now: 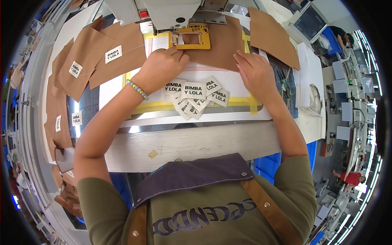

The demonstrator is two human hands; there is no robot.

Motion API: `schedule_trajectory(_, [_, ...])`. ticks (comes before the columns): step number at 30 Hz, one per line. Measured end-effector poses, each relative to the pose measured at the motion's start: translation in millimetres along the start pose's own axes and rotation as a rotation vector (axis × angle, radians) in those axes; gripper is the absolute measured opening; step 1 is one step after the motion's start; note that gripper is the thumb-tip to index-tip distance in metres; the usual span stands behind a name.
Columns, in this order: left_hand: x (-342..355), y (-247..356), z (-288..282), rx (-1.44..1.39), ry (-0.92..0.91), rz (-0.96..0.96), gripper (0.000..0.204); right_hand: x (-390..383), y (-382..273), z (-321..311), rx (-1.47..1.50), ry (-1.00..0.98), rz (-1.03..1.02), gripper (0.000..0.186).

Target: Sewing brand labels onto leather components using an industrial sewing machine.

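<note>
A brown panel [224, 47] lies under the sewing machine head [167, 14]. On it rests a yellow rectangular frame [205, 43] with a window in its middle. My left hand [163, 69], with a beaded bracelet at the wrist, has its fingers curled in at the frame's near left corner; the fingertips are hidden. At the panel's right edge my right hand [256, 75] lies with fingers stretched out, touching the panel. Between my hands and nearer to me is a loose pile of white printed labels [194, 90] on a white sheet taped in yellow.
Several brown panels with white labels [85, 61] overlap at the left. Another brown panel [271, 38] lies at the right, near a screen [310, 22] and a white open box [310, 81]. Blue bins [267, 167] stand below the table edge.
</note>
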State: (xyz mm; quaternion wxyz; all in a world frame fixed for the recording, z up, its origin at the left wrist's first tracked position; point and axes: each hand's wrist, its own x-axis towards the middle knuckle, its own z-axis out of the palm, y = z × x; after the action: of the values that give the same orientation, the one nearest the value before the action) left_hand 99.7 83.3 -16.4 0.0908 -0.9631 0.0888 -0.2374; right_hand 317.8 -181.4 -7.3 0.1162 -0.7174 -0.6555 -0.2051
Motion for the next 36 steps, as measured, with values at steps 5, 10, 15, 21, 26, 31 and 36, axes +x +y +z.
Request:
schedule_trajectory(5, [-21,-2,-14,0.034,-0.084,-0.037,0.024,8,-15,7,0.058,-0.102,0.006,0.048])
schedule_trajectory(10, [-22,1,-13,0.027,-0.043,-0.089,0.02,10,-17,9,0.05,-0.208,0.048,0.058])
schedule_trajectory(15, [-21,1,-13,0.091,-0.051,-0.066,0.016,10,-18,11,0.075,-0.191,0.044,0.062])
schedule_trajectory(21, [-38,-2,-14,0.218,-0.122,-0.063,0.017,37,0,38,0.094,-0.211,-0.029,0.065])
schedule_trajectory(26, [-52,-1,-31,0.162,-0.132,-0.184,0.038,39,11,38,0.071,-0.188,0.059,0.065])
schedule_trajectory(31, [-65,15,-45,-0.038,-0.09,-0.307,0.042,22,-5,-3,0.171,-0.262,0.1,0.064])
schedule_trajectory(36, [-71,13,-41,-0.207,-0.065,-0.362,0.043,3,-12,0,0.289,-0.285,-0.01,0.063])
